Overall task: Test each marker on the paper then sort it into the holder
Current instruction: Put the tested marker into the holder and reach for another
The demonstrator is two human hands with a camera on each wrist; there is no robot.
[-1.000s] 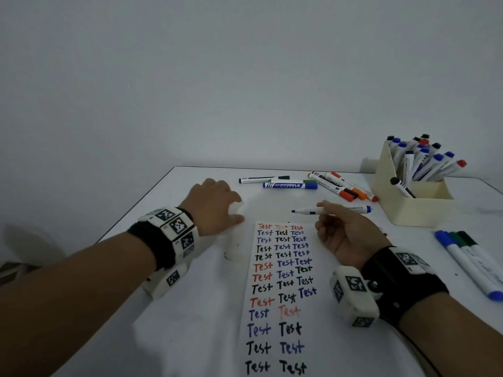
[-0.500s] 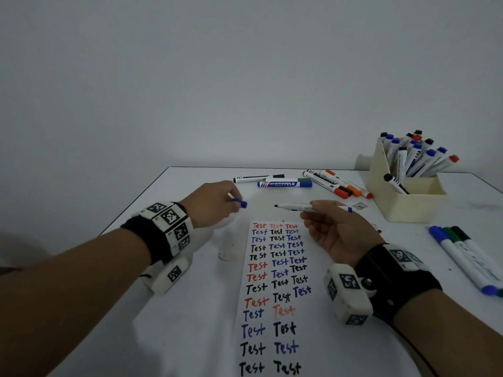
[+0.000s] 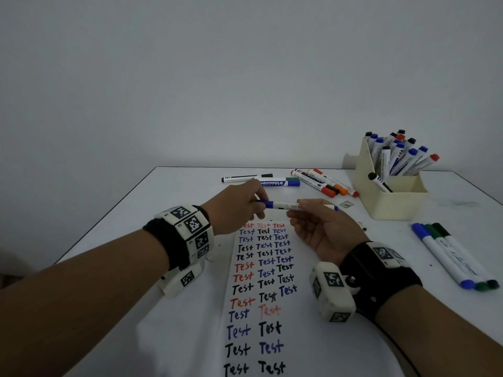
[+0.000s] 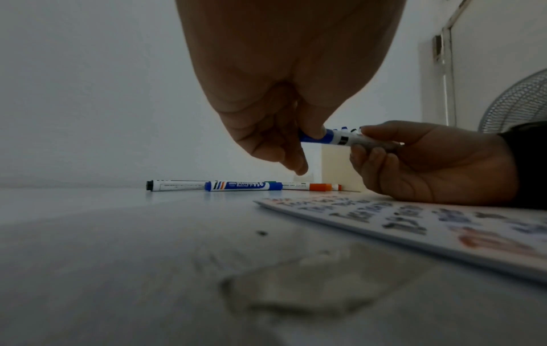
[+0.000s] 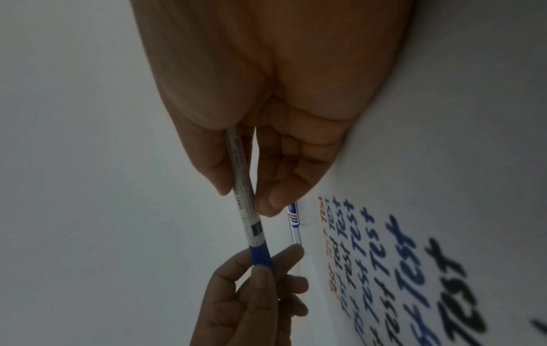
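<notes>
Markers are what you sort here, and one blue marker (image 3: 295,206) is up in the air between your two hands, just above the top of the paper (image 3: 261,289). Your right hand (image 3: 319,227) has its fingers curled around the white body. Your left hand (image 3: 235,208) pinches the blue cap (image 4: 315,137) at the end. The cap looks pushed onto the body, so it seems you are closing this marker after its test, but you could also be about to pull it off.

Many rows of the word "Test" in black, blue and red fill the paper, so lots of markers look tested. The holder (image 3: 392,197) at the back right is full of standing markers, so much sorting looks done.

Some work is left. A group of markers (image 3: 288,182) lies on the surface behind your hands, with black, blue, green, orange and red ends. Three more markers (image 3: 457,257) lie on the right side, blue, green and black. These likely need a test and a place in the holder, and the one you hold has to go in too.
</notes>
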